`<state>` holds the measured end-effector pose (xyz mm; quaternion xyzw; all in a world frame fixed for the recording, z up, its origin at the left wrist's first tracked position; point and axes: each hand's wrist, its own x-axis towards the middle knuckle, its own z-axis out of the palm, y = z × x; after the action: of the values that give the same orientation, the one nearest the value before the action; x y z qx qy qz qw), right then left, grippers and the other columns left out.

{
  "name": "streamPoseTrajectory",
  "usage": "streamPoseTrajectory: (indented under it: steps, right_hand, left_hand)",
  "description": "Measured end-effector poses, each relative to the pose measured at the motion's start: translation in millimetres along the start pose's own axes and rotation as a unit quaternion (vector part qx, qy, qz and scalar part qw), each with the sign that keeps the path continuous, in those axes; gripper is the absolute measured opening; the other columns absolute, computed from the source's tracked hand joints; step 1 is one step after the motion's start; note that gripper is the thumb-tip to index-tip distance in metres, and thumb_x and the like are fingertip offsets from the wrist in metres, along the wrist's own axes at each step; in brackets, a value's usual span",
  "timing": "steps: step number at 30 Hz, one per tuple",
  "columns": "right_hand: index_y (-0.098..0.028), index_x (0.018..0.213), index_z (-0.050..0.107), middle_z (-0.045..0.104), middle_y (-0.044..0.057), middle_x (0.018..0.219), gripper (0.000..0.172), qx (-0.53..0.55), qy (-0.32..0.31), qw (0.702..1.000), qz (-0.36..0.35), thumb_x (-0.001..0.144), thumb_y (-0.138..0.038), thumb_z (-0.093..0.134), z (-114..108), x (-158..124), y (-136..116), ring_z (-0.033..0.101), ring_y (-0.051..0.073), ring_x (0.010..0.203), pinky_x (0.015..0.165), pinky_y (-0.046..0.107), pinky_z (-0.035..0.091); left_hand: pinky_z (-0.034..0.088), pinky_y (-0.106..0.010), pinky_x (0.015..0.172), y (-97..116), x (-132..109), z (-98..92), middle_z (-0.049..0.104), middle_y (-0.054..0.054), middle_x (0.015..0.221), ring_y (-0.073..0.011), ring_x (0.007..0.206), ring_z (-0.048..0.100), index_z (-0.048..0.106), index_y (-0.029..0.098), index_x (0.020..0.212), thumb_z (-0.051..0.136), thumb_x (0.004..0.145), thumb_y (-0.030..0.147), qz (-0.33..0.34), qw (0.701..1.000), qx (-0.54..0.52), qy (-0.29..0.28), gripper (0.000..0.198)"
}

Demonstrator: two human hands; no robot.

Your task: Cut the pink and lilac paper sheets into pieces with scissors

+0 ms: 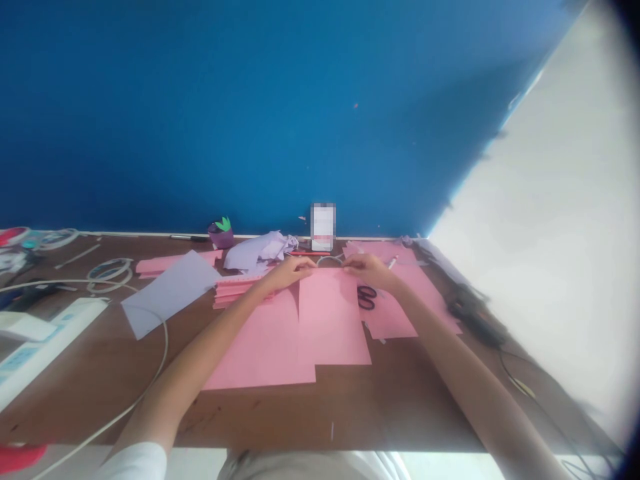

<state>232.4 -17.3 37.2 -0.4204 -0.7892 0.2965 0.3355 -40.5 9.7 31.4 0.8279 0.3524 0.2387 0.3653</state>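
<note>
A sheet of pink paper (pixel 334 320) lies in front of me on the brown table, overlapping a larger pink sheet on its left. My left hand (pixel 291 270) pinches its far left corner. At the far right corner, my right hand (pixel 367 269) has its fingers closed on the same edge. Just right of the sheet are the black handles of scissors (pixel 367 298), resting on more pink paper (pixel 395 313). Pleated pink paper (pixel 240 292) sits beside my left forearm.
A lilac sheet (pixel 173 293), crumpled lilac paper (pixel 257 252) and a purple pot with green leaves (pixel 221 233) are to the left. A white power strip (pixel 50 347) and a loose cable (pixel 167 340) occupy the left side. A phone-like white rectangle (pixel 323 227) stands against the blue wall.
</note>
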Motion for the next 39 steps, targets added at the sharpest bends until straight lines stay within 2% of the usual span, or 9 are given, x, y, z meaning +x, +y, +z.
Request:
streamPoseTrajectory:
  steps: [5, 10, 17, 24, 32, 39]
  right_hand:
    - [-0.016, 0.083, 0.064, 0.064, 0.004, 0.078, 0.025, 0.049, 0.034, 0.998, 0.029, 0.077, -0.04, 0.061, -0.8, 0.1, 7.2, 0.059, 0.015, 0.07, 0.064, 0.029, 0.046]
    - [-0.016, 0.077, 0.059, 0.058, 0.0, 0.068, 0.025, 0.081, 0.064, 0.993, 0.049, 0.075, -0.041, 0.063, -1.9, -0.4, 8.2, 0.053, 0.011, 0.06, 0.057, 0.026, 0.041]
    - [-0.016, 0.078, 0.061, 0.06, 0.002, 0.071, 0.027, 0.079, 0.075, 0.993, 0.052, 0.075, -0.043, 0.062, -2.3, -2.2, 7.7, 0.054, 0.013, 0.061, 0.059, 0.027, 0.043]
    - [-0.016, 0.076, 0.062, 0.061, 0.002, 0.068, 0.027, 0.025, 0.08, 0.995, 0.053, 0.076, -0.043, 0.061, -2.1, -1.1, 3.1, 0.053, 0.013, 0.06, 0.056, 0.026, 0.039]
    - [-0.017, 0.076, 0.061, 0.062, 0.003, 0.07, 0.024, 0.057, 0.111, 0.991, 0.041, 0.076, -0.041, 0.061, -5.2, -1.2, 5.4, 0.056, 0.014, 0.064, 0.059, 0.027, 0.042]
    - [-0.017, 0.077, 0.063, 0.064, 0.004, 0.073, 0.023, 0.039, 0.113, 0.992, 0.046, 0.076, -0.04, 0.062, -4.8, -2.2, 3.8, 0.058, 0.016, 0.066, 0.061, 0.028, 0.043]
  left_hand:
    - [0.043, -0.03, 0.075, -1.6, -0.9, 2.4, 0.065, -0.003, 0.087, -0.0174, 0.083, 0.06, 0.057, 0.019, 0.106, 0.05, 0.083, 0.043, -0.014, 1.0, -0.012, 0.011, 0.034]
    - [0.043, -0.029, 0.072, -0.8, -1.3, 2.4, 0.064, -0.003, 0.086, -0.0165, 0.079, 0.059, 0.056, 0.019, 0.099, 0.05, 0.083, 0.045, -0.02, 0.999, -0.016, 0.02, 0.031]
    - [0.042, -0.029, 0.074, -0.1, 0.1, 0.7, 0.065, -0.005, 0.091, -0.0173, 0.083, 0.06, 0.058, 0.017, 0.098, 0.051, 0.082, 0.044, -0.018, 0.999, -0.028, 0.022, 0.032]
    - [0.042, -0.03, 0.078, 0.0, 0.1, -2.1, 0.068, -0.007, 0.094, -0.0195, 0.088, 0.061, 0.061, 0.016, 0.096, 0.054, 0.081, 0.043, -0.04, 0.999, -0.033, 0.004, 0.031]
    - [0.044, -0.028, 0.074, -2.4, 3.0, -4.6, 0.065, -0.007, 0.091, -0.0158, 0.082, 0.059, 0.06, 0.014, 0.106, 0.059, 0.078, 0.039, -0.011, 0.992, -0.122, -0.02, 0.036]
    - [0.044, -0.03, 0.08, -5.7, 4.8, -2.6, 0.066, -0.008, 0.098, -0.0174, 0.087, 0.06, 0.065, 0.014, 0.104, 0.059, 0.079, 0.037, -0.019, 0.995, -0.098, 0.023, 0.035]
